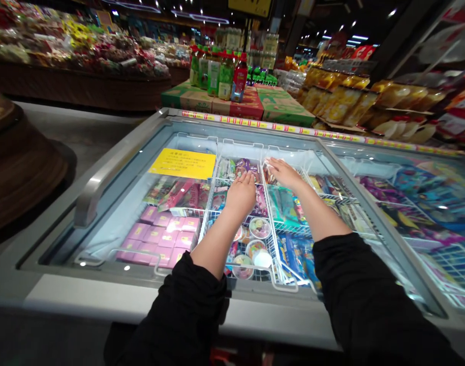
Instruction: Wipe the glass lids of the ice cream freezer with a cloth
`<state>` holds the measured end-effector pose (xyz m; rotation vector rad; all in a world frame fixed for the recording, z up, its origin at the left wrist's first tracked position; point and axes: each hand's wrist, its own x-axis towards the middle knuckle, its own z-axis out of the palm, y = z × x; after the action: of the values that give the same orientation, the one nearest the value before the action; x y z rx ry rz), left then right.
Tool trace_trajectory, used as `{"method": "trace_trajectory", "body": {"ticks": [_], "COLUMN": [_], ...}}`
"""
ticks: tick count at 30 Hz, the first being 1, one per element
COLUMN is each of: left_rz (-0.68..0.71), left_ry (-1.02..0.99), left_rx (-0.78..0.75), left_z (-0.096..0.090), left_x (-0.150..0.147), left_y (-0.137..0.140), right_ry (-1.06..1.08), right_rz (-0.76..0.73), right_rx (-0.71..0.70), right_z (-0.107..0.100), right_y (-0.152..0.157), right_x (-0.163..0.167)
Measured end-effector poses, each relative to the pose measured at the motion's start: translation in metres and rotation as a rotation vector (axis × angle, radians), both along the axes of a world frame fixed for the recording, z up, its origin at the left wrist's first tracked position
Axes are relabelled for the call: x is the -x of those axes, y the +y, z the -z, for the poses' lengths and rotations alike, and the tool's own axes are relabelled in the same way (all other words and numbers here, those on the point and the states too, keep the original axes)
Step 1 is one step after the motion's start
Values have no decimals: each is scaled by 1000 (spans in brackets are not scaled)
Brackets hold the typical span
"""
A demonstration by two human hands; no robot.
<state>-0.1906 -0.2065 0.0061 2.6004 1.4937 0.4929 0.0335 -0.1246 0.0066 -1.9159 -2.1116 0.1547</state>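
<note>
While the fingers of the left hand (pixel 242 195) stretch forward close together, palm down, those of the right hand (pixel 281 172) reach slightly farther, also bunched rather than spread; whether either hand grips anything I cannot tell. Purple packets (pixel 242 164) lie by the left fingertips, and a brown-and-white packet (pixel 269 178) shows just beneath the right hand, contact unclear. Both are toward the far side of a chest freezer (pixel 91 297). Nearer the front, round tubs (pixel 259 229) sit beside the left forearm; right of them are teal packets (pixel 282 206), with blue packets (pixel 292 250) in front. Pink boxes (pixel 171 238) fill the left side, a yellow sign (pixel 182 163) farther back. Black sleeves (pixel 182 300) end below the elbows. Beyond the freezer, bottles (pixel 214 76) stand on green and red cartons (pixel 238 108).
</note>
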Motion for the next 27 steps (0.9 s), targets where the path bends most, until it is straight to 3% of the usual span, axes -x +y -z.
{"method": "trace_trajectory", "body": {"ticks": [5, 9, 14, 19, 23, 27], "left_rz": [-7, -13, -9, 8, 3, 16], "left_ry": [-10, 15, 26, 30, 32, 14], "left_rx": [-8, 12, 16, 20, 44, 39], "left_z": [-1, -5, -8, -8, -10, -10], "left_x": [-1, -3, -1, 3, 3, 1], "left_y": [-1, -3, -1, 0, -2, -2], "right_ry": [-43, -33, -19, 13, 9, -21], "right_rz": [-3, -123, -169, -100, -55, -104], "right_rx": [-51, -38, -3, -16, -50, -3], "right_z": [9, 11, 3, 2, 5, 3], "right_y": [-35, -66, -31, 7, -16, -50], "right_x": [-14, 10, 38, 13, -11, 1]}}
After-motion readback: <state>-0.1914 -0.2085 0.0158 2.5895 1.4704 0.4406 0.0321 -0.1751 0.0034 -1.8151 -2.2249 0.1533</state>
